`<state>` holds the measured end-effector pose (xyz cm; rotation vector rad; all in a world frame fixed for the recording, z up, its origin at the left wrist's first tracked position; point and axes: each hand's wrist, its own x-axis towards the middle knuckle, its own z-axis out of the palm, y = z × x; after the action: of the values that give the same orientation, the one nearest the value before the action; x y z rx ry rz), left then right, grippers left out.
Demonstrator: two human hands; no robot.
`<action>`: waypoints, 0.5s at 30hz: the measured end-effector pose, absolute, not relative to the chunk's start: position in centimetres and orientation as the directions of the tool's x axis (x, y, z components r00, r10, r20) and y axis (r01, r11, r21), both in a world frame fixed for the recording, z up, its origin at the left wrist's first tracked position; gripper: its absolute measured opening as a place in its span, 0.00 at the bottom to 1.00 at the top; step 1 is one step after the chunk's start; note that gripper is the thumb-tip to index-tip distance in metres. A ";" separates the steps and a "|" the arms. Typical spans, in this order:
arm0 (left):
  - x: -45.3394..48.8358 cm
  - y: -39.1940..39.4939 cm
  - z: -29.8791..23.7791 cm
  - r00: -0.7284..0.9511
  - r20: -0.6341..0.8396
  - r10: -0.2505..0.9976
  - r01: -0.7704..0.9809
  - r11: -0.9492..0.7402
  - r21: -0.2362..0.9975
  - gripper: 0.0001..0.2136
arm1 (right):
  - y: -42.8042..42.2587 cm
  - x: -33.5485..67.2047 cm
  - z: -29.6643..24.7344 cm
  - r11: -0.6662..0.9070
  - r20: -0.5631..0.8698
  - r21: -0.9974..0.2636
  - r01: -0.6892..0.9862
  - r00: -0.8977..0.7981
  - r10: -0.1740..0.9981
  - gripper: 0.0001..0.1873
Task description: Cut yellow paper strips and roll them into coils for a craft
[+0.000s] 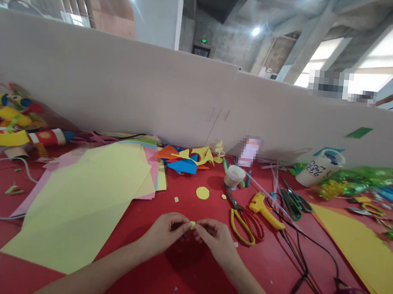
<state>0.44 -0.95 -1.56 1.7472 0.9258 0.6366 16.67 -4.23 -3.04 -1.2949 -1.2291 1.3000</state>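
A small piece of yellow paper (192, 225) is pinched between the fingertips of my left hand (168, 232) and my right hand (216, 240), low over the red table. Both hands are closed on it, thumbs toward each other; its exact shape is mostly hidden. Just beyond lies a yellow paper circle (202, 193), with a tiny yellow paper scrap (224, 197) to its right. Scissors with red and yellow handles (242, 224) rest close to my right hand. Large pale yellow sheets (85, 201) spread out to the left of my left hand.
A yellow glue gun (266, 211) with a black cable lies right of the scissors. Green-handled scissors (290, 203), a white cup (234, 176), a white bucket (315, 171) and orange-yellow sheets (364, 249) are around. A white partition (135, 89) closes off the back.
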 end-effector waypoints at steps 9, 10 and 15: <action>0.5 -1.0 -1.6 0.591 0.021 0.806 0.318 -0.257 0.913 0.16 | -4.2 16.7 -2.7 -0.050 -0.055 -0.990 0.134 -0.036 0.998 0.12; 0.5 -1.1 -1.7 0.594 0.023 0.805 0.322 -0.263 0.909 0.16 | -4.2 16.7 -2.8 -0.048 -0.054 -0.989 0.143 -0.038 0.998 0.12; 0.4 -1.0 -2.1 0.593 0.014 0.805 0.350 -0.274 0.896 0.15 | -4.2 16.7 -3.2 -0.032 -0.039 -0.987 0.157 -0.042 0.998 0.13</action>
<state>0.43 -1.00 -2.08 1.8644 0.9323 0.5962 16.68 -4.15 -3.19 -1.3297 -1.3415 1.1914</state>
